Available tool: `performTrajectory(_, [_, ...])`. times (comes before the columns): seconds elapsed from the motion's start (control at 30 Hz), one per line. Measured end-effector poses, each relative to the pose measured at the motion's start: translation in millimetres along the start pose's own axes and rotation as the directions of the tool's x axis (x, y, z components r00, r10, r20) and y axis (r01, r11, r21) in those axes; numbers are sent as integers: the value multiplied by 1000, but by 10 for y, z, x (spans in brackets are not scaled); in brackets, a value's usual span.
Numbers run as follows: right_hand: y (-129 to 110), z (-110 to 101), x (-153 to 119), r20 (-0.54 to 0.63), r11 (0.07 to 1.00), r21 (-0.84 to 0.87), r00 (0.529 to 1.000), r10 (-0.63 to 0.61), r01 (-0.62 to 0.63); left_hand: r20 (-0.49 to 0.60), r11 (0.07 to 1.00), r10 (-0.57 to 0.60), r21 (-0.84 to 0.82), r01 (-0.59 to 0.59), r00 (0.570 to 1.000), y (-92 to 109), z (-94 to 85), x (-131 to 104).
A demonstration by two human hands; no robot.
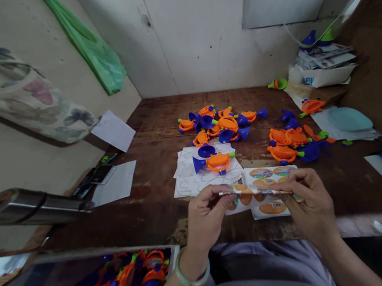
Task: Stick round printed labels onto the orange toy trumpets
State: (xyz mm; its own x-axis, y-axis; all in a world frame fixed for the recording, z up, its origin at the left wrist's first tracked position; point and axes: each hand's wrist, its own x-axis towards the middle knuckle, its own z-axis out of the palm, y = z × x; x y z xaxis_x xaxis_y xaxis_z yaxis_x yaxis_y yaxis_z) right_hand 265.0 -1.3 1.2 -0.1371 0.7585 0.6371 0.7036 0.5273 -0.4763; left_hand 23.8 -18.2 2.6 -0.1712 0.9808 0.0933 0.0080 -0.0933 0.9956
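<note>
Between my two hands, above the table's near edge, a folded sticker sheet [246, 199] is stretched out with oval orange stickers on it. My left hand [208, 215] pinches its left end between thumb and fingers. Its right end is gripped by my right hand [309, 198]. Just beneath lies a stack of sticker sheets [272, 208], partly covered by the held sheet. Beyond my left hand, an orange and blue toy trumpet [218, 162] rests on a pile of white papers [185, 181].
More toy trumpets [226, 123] lie behind the papers, and another group [284, 152] is on the right. A metal flask [31, 206] stands at the left. Below the table's left edge is a bin of trumpets [124, 281]. A blue-green dish [350, 119] sits far right.
</note>
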Motion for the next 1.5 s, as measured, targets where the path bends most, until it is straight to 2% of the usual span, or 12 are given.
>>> performTrajectory(0.2, [-174,-10,66,149,976,-197,987,-59,88,87,972,167,154,-179,982,146,19,-40])
performTrajectory(0.33, [-316,35,169,267,973,-56,942,-202,224,165,911,292,252,-326,942,112,68,-86])
performTrajectory(0.47, [-388,80,311,333,972,129,915,-228,196,208,862,370,288,-418,906,67,104,-107])
performTrajectory(0.63, [-480,142,363,277,964,255,950,-144,72,200,813,440,327,-483,876,41,118,-122])
performTrajectory(0.77, [-504,203,321,196,955,288,971,-134,73,196,841,422,280,-463,885,42,126,-123])
performTrajectory(0.87, [-490,233,306,182,957,280,974,-135,81,175,805,447,350,-480,877,37,104,-117])
performTrajectory(1.03, [-458,221,362,246,955,272,951,-186,116,214,611,576,528,-590,789,-5,43,-114])
performTrajectory(1.1, [-464,217,385,237,943,302,947,-217,140,232,579,599,536,-615,766,-16,32,-115])
performTrajectory(1.2, [-499,225,390,173,935,332,966,-194,128,218,617,587,504,-605,780,-16,30,-116])
performTrajectory(1.33, [-530,239,371,78,934,330,981,-176,141,172,750,535,354,-558,827,9,43,-138])
performTrajectory(1.4, [-514,247,360,19,934,298,977,-214,199,171,871,428,183,-456,887,34,49,-161])
performTrajectory(1.5, [-489,248,328,-77,911,170,927,-368,375,229,983,170,-101,-150,958,81,38,-153])
